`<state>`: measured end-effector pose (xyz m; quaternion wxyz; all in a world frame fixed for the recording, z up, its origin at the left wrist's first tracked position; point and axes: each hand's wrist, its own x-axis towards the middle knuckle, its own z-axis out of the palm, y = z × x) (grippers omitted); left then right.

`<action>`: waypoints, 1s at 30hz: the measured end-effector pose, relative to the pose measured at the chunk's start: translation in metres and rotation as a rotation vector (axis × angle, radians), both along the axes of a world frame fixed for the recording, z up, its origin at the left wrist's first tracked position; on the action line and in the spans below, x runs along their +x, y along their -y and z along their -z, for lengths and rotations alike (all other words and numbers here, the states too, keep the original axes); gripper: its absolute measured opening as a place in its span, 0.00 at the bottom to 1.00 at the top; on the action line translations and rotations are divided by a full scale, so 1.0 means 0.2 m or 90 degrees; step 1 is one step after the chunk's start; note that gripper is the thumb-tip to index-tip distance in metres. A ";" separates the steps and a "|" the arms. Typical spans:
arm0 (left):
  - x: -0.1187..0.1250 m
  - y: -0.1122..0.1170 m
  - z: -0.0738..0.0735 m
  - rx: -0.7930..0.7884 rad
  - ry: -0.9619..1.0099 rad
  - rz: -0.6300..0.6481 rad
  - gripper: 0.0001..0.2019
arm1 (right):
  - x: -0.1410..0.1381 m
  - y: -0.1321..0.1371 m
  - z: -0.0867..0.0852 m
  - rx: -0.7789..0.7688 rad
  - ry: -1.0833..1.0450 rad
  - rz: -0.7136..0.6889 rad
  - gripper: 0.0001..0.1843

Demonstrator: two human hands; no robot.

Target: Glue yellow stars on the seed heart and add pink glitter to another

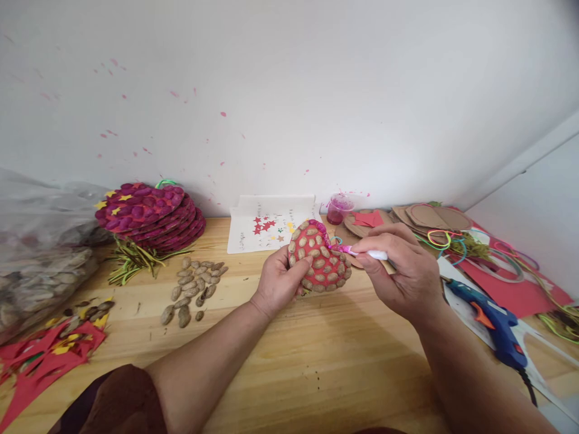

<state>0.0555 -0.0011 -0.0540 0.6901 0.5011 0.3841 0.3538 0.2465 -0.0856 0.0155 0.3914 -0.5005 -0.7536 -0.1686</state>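
My left hand [281, 278] grips the lower left side of a heart-shaped red piece [322, 248] covered with peanut shells, its thumb lying across the front. Bright pink paint coats the shells along the upper edge near the notch. My right hand [400, 268] is closed round a white-handled paintbrush [374, 254]. The pink-stained brush end meets the right side of the notch. Behind the heart, a clear plastic cup [339, 210] holds dark pink liquid. Loose peanuts [199, 282] lie on the table to the left of my left hand.
Several purple-painted peanut pieces [151, 214] are stacked at the back left, beside a plastic bag [40, 259]. White paper [246, 232] with small stars lies behind. Cardboard shapes [436, 218], cords and a blue glue gun [491, 319] are at right. Red scraps [49, 355] lie at left.
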 end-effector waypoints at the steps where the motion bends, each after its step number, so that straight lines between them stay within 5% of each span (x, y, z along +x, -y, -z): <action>1: 0.00 0.00 0.00 -0.001 0.000 0.000 0.18 | 0.00 0.00 0.00 -0.001 0.000 0.001 0.05; 30: -0.01 -0.01 0.01 -0.019 0.022 0.000 0.20 | 0.03 0.00 0.02 -0.025 -0.146 0.006 0.05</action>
